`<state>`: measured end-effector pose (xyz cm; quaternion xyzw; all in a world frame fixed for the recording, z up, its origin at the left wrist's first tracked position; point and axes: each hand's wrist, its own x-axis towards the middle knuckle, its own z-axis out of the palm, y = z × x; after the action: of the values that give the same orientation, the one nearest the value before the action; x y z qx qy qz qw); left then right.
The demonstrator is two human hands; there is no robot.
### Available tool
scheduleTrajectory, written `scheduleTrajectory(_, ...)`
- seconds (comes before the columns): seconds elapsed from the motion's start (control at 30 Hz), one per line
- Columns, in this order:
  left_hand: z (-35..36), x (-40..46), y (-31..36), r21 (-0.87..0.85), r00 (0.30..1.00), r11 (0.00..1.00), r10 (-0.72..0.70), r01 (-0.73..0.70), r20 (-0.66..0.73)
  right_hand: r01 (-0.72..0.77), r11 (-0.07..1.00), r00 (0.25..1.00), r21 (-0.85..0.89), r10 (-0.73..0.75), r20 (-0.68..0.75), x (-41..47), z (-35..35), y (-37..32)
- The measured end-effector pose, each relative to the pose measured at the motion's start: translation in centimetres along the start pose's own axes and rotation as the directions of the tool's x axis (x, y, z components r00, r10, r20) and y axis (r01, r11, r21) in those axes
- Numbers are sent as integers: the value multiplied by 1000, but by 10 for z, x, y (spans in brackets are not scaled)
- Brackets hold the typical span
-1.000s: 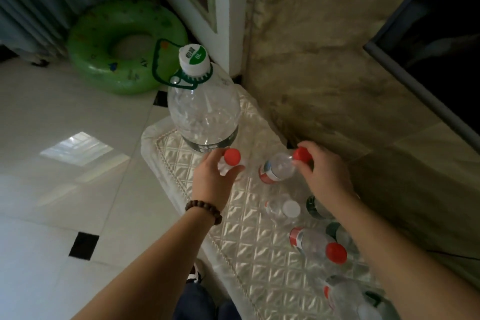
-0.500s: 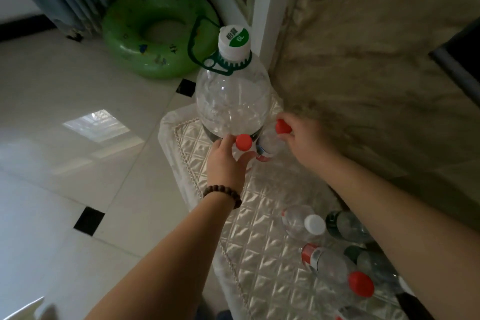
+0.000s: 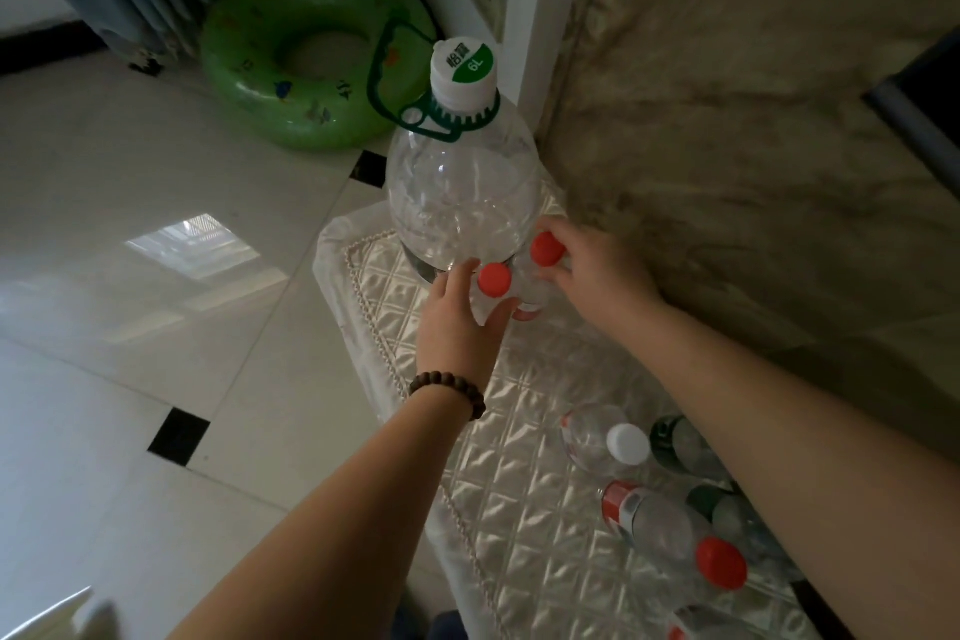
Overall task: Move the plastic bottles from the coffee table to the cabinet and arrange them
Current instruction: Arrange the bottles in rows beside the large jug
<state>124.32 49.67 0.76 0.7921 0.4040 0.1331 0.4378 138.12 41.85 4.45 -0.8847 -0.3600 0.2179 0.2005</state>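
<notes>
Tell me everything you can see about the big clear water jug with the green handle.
The large clear plastic jug stands upright at the far end of the quilted satin runner, beside the marble wall. It looks empty. It has a white cap marked 6L and a dark green carry handle ringing its neck. Two small red-capped bottles, held by the hands, stand close against its base.

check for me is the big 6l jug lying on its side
No, the big jug stands upright on the quilted cloth, white cap on top.
</notes>
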Motion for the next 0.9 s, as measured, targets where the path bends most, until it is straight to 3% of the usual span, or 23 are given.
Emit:
scheduleTrajectory(0.27,-18,-18,6,42,999,998,48,-48,11,-63,995,998,74,63,9,-33,-20,7)
scheduleTrajectory(0.47,-32,-61,23,57,945,944,327,-325,-31,-122,990,991,77,126,-45,-92,-52,18)
scheduleTrajectory(0.53,-33,-80,27,9,927,927,374,-374,37,-140,989,989,53,142,-38,-113,-64,24)
scheduleTrajectory(0.73,-3,-112,28,-31,819,948,289,-316,496,-234,971,969,38,237,-65,-170,-84,53)
scheduleTrajectory(0.9,38,-122,28,53,829,979,138,-198,543,-306,950,950,58,309,-52,-198,-77,84)
